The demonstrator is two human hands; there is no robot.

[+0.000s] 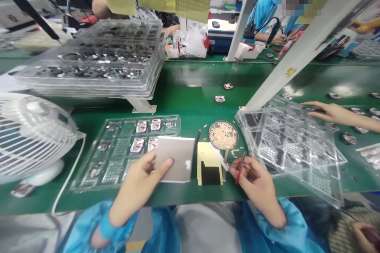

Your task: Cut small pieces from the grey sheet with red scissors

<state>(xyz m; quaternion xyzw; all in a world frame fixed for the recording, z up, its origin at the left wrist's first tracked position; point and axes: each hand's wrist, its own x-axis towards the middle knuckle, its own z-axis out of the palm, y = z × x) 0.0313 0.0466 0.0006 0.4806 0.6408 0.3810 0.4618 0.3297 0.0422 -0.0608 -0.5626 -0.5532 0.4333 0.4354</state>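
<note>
Grey sheet: flat, long axis across bench, pinched by left hand. Red tweezers: tips up-right, pinched by right hand; green mat open beyond.

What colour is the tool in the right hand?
Red; the tool shows in the head view.

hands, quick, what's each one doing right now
Left hand: closed on a grey flat plate, thumb on top.
Right hand: fingers closed on red-handled tweezers.
</note>
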